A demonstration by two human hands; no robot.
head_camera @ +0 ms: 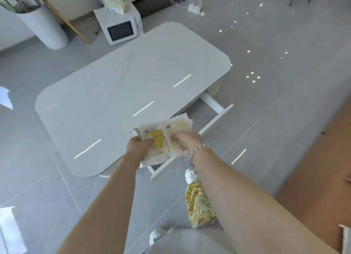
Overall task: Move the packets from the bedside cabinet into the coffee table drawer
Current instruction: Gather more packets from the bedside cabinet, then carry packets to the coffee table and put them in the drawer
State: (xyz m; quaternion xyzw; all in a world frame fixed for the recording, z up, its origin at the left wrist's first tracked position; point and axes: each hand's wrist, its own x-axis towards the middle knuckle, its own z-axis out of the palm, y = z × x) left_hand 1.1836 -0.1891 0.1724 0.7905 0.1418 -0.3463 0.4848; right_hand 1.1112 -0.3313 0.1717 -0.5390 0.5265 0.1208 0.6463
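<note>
So, centre frame, left hand (138,143) and right hand (187,139) both clamped on a stack of packets (164,138), held over the pulled-out coffee table drawer (214,109), microwave (118,26) upper left on the floor.

Bare arms, beaded wrist

The right wrist wore a pale beaded bracelet (197,150); yellow cartoon-print trousers (200,206) and white patterned slippers (191,176) showed below.
</note>
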